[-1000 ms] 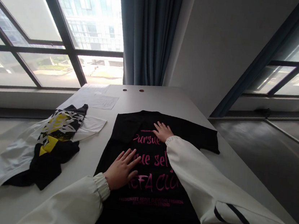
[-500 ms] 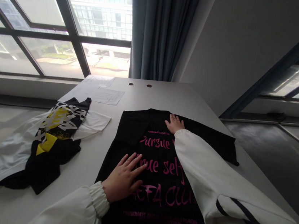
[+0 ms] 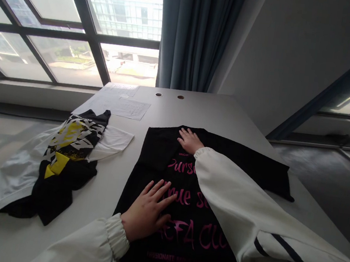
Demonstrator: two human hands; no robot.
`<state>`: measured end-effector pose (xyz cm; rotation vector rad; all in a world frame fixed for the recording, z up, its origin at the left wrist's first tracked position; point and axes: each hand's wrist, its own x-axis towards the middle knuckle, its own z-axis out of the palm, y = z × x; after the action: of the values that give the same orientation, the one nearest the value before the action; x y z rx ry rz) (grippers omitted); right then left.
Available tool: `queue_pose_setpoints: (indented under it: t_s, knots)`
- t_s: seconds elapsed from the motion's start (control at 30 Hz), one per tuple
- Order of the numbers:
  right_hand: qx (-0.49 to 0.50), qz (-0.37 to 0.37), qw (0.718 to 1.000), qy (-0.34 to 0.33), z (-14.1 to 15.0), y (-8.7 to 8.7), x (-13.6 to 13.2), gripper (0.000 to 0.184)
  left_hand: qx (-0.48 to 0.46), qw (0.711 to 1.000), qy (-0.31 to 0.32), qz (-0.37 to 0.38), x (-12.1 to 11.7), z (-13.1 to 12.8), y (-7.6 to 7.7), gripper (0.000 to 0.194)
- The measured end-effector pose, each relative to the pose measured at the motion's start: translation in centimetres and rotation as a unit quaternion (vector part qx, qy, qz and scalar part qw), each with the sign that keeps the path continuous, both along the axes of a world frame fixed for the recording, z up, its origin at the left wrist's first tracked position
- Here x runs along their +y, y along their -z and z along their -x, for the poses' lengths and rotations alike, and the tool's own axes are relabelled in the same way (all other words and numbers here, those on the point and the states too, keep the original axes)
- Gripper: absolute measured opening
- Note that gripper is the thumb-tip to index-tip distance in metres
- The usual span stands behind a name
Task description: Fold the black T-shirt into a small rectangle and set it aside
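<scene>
A black T-shirt [image 3: 160, 146] with pink lettering lies spread on the white table [image 3: 103, 198]. Its left side looks folded inward, while the right sleeve stretches out toward the table's right edge. My left hand [image 3: 149, 208] rests flat on the left part of the print, fingers spread. Near the collar, my right hand [image 3: 190, 141] lies flat with fingers extended, and its forearm hides part of the lettering. Neither hand grips the cloth. The shirt's lower end runs out of view at the bottom.
To the left lies a crumpled black, white and yellow garment [image 3: 71, 148], with white cloth [image 3: 12, 183] spreading from beneath it. Paper sheets [image 3: 133, 109] lie at the table's back left, near two round cable holes. Behind are a window and a blue curtain [image 3: 189, 35].
My right hand has slid left along the top of the shirt toward the collar. My left hand stays on the print. The view has shifted slightly.
</scene>
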<state>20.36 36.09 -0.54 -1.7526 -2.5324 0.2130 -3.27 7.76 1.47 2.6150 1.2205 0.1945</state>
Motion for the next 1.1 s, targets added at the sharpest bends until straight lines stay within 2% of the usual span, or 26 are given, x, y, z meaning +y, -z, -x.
queue_pose_setpoints:
  t_s: [0.07,0.13,0.37,0.5,0.6,0.67,0.77,0.83,0.93,1.1]
  knots:
    - [0.007,0.021,1.0,-0.007,1.5,0.4,0.2,0.072,-0.001,1.0,-0.002,0.0,0.0,0.0,0.0,0.069]
    - [0.01,0.022,1.0,0.013,2.1,0.7,0.8,0.072,-0.003,1.0,-0.003,0.0,0.0,0.0,0.1,0.069]
    - [0.004,0.043,0.998,0.035,1.7,0.8,2.5,0.074,-0.021,1.0,0.001,-0.015,0.0,0.1,0.7,0.07]
    - [-0.01,-0.012,0.999,0.04,1.3,0.5,1.3,0.075,-0.018,1.0,0.003,-0.017,0.0,0.1,0.7,0.07]
    - [-0.034,-0.074,0.993,0.09,-1.0,0.6,-0.1,0.076,-0.013,1.0,0.004,-0.015,0.0,0.1,0.5,0.07]
    - [-0.048,-0.08,0.986,0.136,-3.5,0.8,-0.7,0.077,-0.009,1.0,0.006,-0.011,0.0,0.1,0.4,0.07]
    - [-0.052,-0.042,0.981,0.182,-7.7,1.1,-0.8,0.078,-0.007,1.0,0.007,-0.009,0.1,0.1,0.3,0.069]
    - [-0.039,0.0,0.985,0.17,-9.7,1.3,-0.7,0.078,-0.008,1.0,0.007,-0.012,0.1,0.1,0.3,0.068]
    - [-0.023,0.008,0.988,0.154,-10.7,1.7,-0.5,0.077,-0.007,1.0,0.007,-0.014,0.1,0.2,0.4,0.068]
    - [-0.019,0.021,0.986,0.162,-10.3,1.8,-0.4,0.081,-0.012,1.0,0.008,-0.021,0.1,0.3,0.7,0.069]
